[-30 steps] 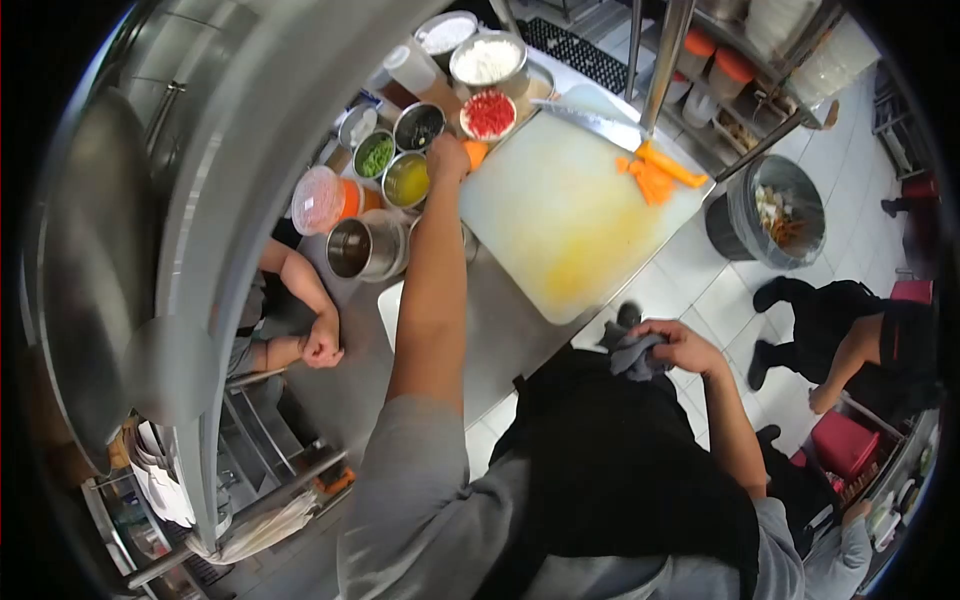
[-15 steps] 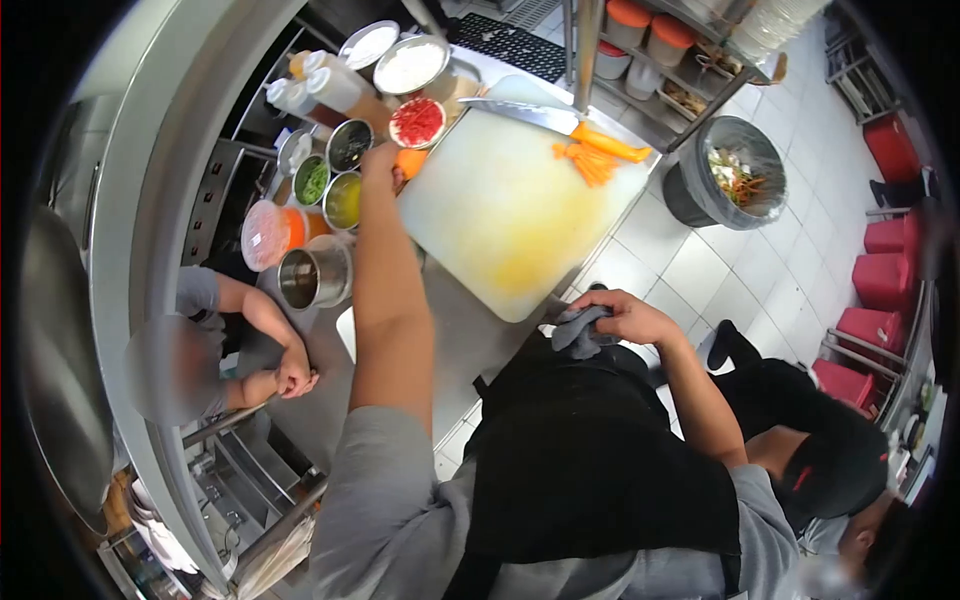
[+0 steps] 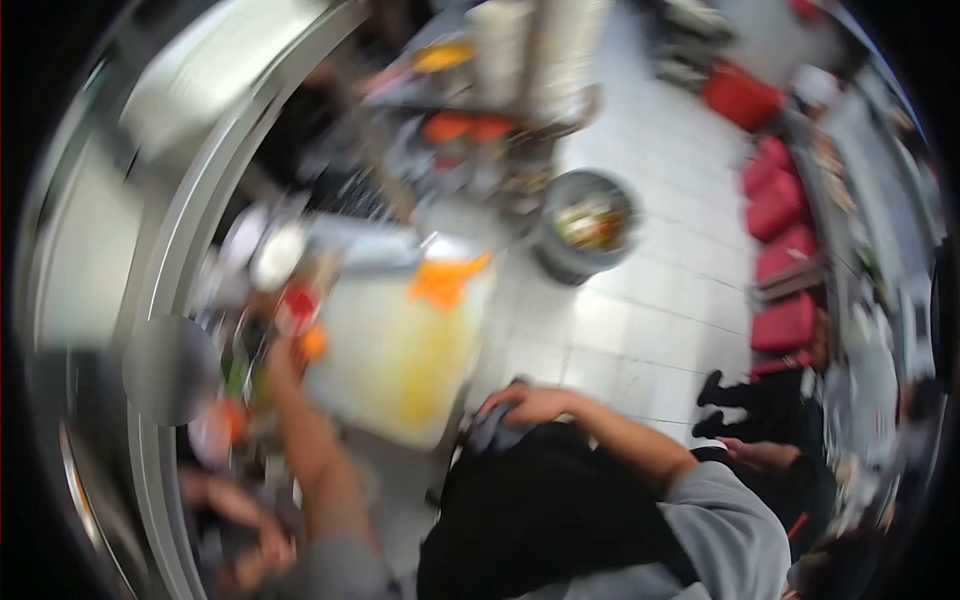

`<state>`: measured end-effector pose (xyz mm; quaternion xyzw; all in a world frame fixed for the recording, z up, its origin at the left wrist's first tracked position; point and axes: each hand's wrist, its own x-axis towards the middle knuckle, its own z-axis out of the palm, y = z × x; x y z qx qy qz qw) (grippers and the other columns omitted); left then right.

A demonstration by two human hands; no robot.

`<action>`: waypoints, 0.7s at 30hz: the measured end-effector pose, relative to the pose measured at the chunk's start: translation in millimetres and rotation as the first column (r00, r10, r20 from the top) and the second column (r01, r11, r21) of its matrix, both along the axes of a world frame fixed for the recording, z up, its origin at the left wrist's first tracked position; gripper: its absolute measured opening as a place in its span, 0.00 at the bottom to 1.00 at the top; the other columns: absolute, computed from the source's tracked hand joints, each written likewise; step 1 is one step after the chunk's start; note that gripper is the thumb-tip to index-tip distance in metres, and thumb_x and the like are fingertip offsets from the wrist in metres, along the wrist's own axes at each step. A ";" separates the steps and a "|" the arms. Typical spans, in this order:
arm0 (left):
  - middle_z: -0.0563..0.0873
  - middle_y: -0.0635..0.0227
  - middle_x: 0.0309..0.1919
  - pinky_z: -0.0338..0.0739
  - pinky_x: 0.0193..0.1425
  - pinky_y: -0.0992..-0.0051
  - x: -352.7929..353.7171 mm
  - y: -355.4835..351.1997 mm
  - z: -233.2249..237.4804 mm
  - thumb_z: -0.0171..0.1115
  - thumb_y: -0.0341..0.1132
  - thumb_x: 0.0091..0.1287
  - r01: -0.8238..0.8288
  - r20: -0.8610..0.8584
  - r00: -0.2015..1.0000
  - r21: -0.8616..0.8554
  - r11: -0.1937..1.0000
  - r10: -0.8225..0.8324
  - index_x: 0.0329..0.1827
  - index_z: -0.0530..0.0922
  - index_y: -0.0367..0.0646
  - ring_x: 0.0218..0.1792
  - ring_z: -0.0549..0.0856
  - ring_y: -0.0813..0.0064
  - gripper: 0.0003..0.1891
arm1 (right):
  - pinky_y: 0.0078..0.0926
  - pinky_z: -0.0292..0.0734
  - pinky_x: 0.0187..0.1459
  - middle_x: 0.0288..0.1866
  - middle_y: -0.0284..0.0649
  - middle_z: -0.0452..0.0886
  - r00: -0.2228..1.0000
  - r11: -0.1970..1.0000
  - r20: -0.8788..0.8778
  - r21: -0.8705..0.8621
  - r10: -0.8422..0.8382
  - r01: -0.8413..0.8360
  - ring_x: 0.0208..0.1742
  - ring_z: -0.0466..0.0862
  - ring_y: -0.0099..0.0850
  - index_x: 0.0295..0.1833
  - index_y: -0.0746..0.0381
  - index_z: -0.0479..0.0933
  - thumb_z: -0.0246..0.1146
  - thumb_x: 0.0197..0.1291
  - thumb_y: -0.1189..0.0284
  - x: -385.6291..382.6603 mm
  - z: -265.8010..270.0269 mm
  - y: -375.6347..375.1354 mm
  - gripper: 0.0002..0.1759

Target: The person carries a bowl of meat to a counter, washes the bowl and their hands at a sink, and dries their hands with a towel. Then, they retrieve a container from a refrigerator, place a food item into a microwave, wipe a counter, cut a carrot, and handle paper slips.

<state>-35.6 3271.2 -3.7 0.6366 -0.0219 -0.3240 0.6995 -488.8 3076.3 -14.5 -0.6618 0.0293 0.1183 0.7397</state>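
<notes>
My left hand (image 3: 285, 357) reaches to the left edge of the white cutting board (image 3: 370, 375). A round orange piece (image 3: 313, 343) is right at its fingers, and a bowl of red bits (image 3: 297, 308) stands just beyond. Blur hides whether those fingers grip anything. My right hand (image 3: 530, 402) is closed around a grey cloth (image 3: 490, 432) in front of my black apron. Orange strips (image 3: 440, 285) lie at the board's far right corner, beside a smeared shiny blade (image 3: 445, 247). Yellow stains the near right part of the board.
A bin (image 3: 587, 228) with a liner and food scraps stands on the tiled floor beyond the board. Another person's forearms (image 3: 235, 510) rest at lower left. A second person in black is at right. Shelving with orange-lidded tubs (image 3: 468, 127) rises behind the board.
The view has swung right, so the board, bowls and bin now appear farther left, and the picture is blurred. My left hand stays by the orange piece; my right still holds the cloth.
</notes>
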 end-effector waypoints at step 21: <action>0.84 0.50 0.35 0.76 0.44 0.53 -78.5 -28.4 26.2 0.62 0.38 0.62 -0.245 0.797 0.503 0.503 0.829 -0.335 0.37 0.81 0.37 0.40 0.83 0.50 0.11 | 0.22 0.72 0.54 0.50 0.28 0.81 0.965 0.973 -0.173 0.086 -0.197 0.214 0.51 0.76 0.21 0.62 0.57 0.77 0.61 0.52 0.77 14.6 -14.8 1.6 0.27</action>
